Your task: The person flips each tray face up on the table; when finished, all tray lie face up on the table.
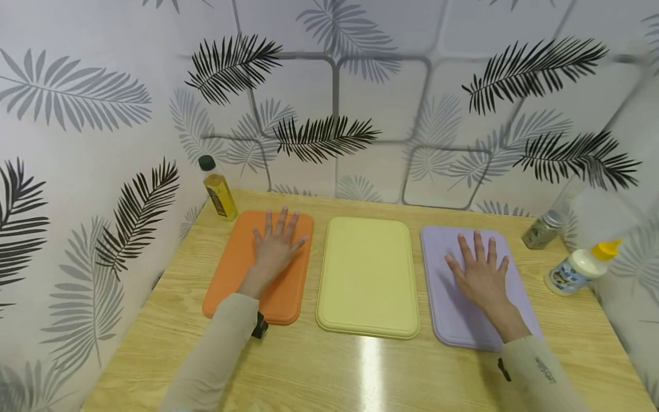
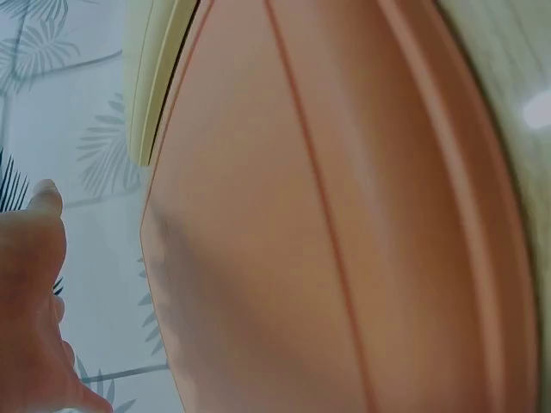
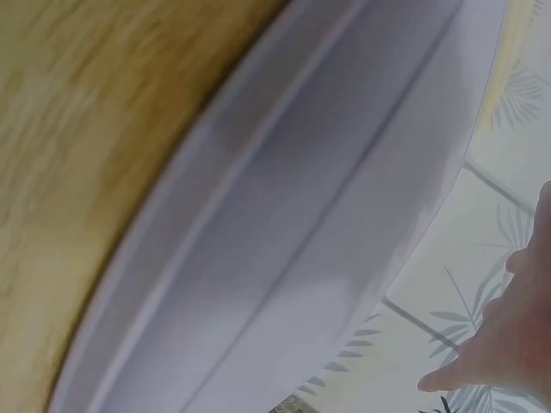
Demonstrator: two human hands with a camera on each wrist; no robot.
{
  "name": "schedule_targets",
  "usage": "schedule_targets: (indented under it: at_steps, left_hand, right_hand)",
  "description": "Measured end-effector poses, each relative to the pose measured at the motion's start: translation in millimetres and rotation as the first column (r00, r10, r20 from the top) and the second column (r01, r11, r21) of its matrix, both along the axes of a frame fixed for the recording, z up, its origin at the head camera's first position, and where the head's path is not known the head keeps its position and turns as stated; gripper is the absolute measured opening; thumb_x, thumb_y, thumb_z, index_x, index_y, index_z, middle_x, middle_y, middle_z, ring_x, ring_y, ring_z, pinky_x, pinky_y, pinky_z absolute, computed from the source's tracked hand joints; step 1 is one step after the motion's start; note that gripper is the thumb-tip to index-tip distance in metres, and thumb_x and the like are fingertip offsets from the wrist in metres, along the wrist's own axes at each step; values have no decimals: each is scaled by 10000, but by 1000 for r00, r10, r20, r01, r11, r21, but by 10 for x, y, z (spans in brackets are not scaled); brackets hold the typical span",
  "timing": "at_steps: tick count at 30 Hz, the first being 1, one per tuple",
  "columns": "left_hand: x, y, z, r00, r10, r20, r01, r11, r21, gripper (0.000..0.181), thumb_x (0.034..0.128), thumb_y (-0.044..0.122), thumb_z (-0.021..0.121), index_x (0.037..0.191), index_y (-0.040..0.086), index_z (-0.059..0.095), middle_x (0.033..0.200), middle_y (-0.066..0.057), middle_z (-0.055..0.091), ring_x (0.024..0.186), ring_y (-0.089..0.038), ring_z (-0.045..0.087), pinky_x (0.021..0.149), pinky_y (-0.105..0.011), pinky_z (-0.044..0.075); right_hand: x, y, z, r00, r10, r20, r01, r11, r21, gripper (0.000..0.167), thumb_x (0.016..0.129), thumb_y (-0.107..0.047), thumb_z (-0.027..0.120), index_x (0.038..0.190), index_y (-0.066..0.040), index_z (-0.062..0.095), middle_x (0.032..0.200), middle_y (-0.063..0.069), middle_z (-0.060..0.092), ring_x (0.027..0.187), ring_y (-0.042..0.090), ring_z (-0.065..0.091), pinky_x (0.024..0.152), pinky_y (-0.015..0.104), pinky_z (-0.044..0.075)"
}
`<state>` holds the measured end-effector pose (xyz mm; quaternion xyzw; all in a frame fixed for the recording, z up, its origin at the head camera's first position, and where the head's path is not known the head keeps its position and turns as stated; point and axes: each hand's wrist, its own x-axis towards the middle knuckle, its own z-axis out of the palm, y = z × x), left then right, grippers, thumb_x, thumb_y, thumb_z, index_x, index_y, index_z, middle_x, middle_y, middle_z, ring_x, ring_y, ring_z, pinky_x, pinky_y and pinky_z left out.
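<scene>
Over the orange cutting board (image 1: 231,274) is my left hand (image 1: 273,249), its fingers straight and spread. The left wrist view shows a gap between that hand (image 2: 30,310) and the board's surface. My right hand (image 1: 481,277) is spread the same way above the purple cutting board (image 1: 448,315); in the right wrist view this hand (image 3: 508,335) also stands apart from the board. Neither hand holds anything. Between the two boards lies a yellow cutting board (image 1: 368,277), with no hand on it.
A bottle of yellow oil (image 1: 221,194) with a dark cap stands at the back left. On the right are a spice jar (image 1: 542,230) and a white bottle with a yellow cap (image 1: 576,272). Leaf-patterned walls (image 1: 381,109) border the wooden table (image 1: 309,372).
</scene>
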<state>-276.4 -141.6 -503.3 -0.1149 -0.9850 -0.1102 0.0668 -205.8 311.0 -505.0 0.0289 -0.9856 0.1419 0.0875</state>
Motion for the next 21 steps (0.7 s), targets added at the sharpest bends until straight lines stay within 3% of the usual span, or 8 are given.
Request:
schedule_targets:
  at_steps: [9,21]
  left_hand:
    - [4,87,20,1000,-14,-9,15,999,50,701,985,542,411,1561,271,119,1621,-39,38,1448,-334,-133,1045,-739,83]
    - [-28,273,66,999,-36,-20,37,999,33,712,980,564,383,1562,270,97,1621,-18,-15,1456,-350,-96,1045,-730,139]
  right_hand:
    - [14,52,7,1000,-17,-8,17,1000,5,686,1010,-539,304,1540,-115,201,1574,245,76,1400,528,-19,985,790,13]
    - [25,158,-38,999,-31,-11,31,999,4,692,1008,-552,291,1549,-137,172,1568,255,87,1407,514,-23,973,799,26]
